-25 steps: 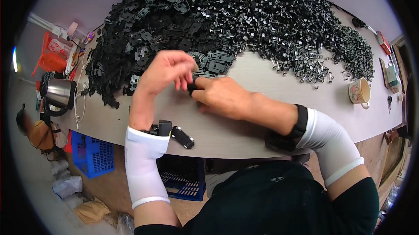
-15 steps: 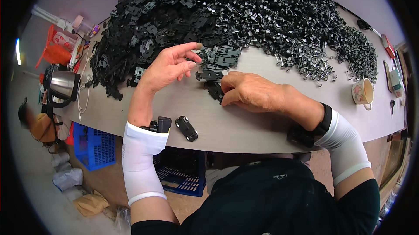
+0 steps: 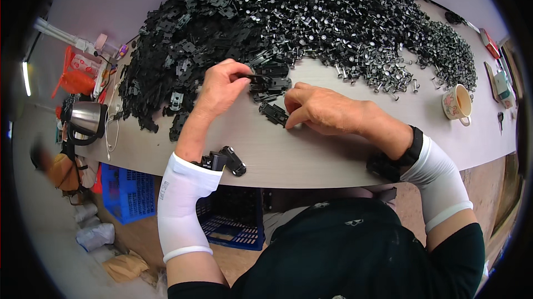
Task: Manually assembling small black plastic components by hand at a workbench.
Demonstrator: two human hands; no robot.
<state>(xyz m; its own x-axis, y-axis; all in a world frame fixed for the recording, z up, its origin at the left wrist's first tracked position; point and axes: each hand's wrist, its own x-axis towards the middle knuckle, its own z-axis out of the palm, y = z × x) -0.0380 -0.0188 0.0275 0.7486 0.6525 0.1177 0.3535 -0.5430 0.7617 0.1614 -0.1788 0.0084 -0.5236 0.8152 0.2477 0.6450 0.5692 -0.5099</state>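
Observation:
Between the thumb and fingers of my left hand (image 3: 225, 85) is the edge of a thin black plastic plate (image 3: 256, 77), held above several dark toy car chassis (image 3: 272, 70). My right hand (image 3: 325, 111) is closed in a pinch at the near right end of a black toy car chassis (image 3: 272, 113) lying on the table; its fingertips partly cover that end. A black toy car (image 3: 235, 161), tipped over with wheels showing, lies beside my left wrist. Behind my hands are a heap of black chassis plates (image 3: 183, 49) and a heap of wheel-and-axle pieces (image 3: 344, 21).
A patterned mug (image 3: 456, 103) stands on the table (image 3: 333, 160) at the right. To the left are a steel kettle (image 3: 88, 120), a white cable (image 3: 114, 127) and an orange bag (image 3: 76, 81). Blue crates (image 3: 129, 193) sit below the table edge.
My left hand has gone from spread fingers to a pinch on a thin black plate. The right hand stays at the chassis. The view has shifted slightly.

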